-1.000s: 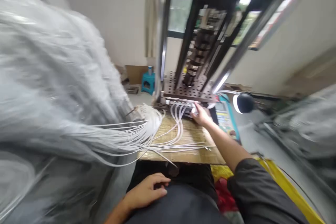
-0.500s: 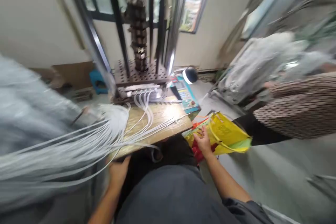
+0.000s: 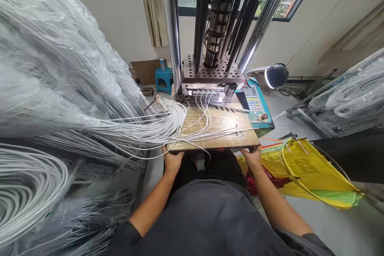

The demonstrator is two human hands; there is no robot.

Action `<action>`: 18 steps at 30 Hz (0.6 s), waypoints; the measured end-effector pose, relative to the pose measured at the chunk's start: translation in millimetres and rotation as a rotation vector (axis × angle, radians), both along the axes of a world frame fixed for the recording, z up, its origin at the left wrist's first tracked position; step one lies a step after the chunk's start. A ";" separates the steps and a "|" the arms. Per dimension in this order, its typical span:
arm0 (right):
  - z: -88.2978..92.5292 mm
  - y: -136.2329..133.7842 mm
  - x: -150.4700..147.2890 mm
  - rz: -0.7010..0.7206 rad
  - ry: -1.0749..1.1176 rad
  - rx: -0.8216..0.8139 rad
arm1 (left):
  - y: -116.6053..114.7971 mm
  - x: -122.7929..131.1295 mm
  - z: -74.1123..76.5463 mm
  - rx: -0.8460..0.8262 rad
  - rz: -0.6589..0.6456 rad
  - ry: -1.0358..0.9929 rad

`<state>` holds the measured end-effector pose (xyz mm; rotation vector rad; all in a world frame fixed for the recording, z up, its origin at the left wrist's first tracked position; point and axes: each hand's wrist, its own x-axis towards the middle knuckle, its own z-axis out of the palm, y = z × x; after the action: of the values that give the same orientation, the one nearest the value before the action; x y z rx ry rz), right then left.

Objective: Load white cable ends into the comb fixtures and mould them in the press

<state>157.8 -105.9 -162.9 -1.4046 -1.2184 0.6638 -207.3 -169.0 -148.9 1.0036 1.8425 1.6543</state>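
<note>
A wooden board [image 3: 222,124] forms the worktop in front of the moulding press. My left hand [image 3: 173,161] grips its front left corner, and my right hand [image 3: 253,159] its front right corner. Some fingers of both hands are hidden at the board's edge. A thick bundle of white cables [image 3: 153,132] lies over the board's left part, running out to the left. Several cable ends enter the metal mould [image 3: 207,93] under the press plate [image 3: 213,73]. Other cables lie loose towards the right, and one end hangs over the front edge.
A teal control box [image 3: 256,104] with a keypad stands right of the press, beside a black lamp [image 3: 276,76]. A yellow bag [image 3: 315,168] is at my right. Plastic-wrapped cable bundles [image 3: 60,48] hang on the left. A blue stool [image 3: 163,78] stands behind; a cable rack [image 3: 354,96] is far right.
My view has turned rightwards back and steadied. My right hand has moved from the yellow bag to the board's right corner. My left hand stays at the left corner. The co-worker's patterned sleeve is gone.
</note>
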 end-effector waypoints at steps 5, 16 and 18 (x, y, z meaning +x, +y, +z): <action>0.1 5.5 2.3 -0.015 0.069 -0.030 | 3.0 0.3 -1.1 0.007 0.017 0.021; 12.2 6.1 -12.2 0.008 0.027 -0.016 | 4.2 16.0 -9.2 -0.171 0.039 0.136; 16.2 8.1 -15.7 0.030 0.047 0.024 | 5.4 13.9 -15.9 -0.147 0.034 0.073</action>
<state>142.1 -97.7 -146.7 -1.3459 -1.2084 0.6967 -193.3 -163.6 -164.7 0.9869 2.0062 1.4946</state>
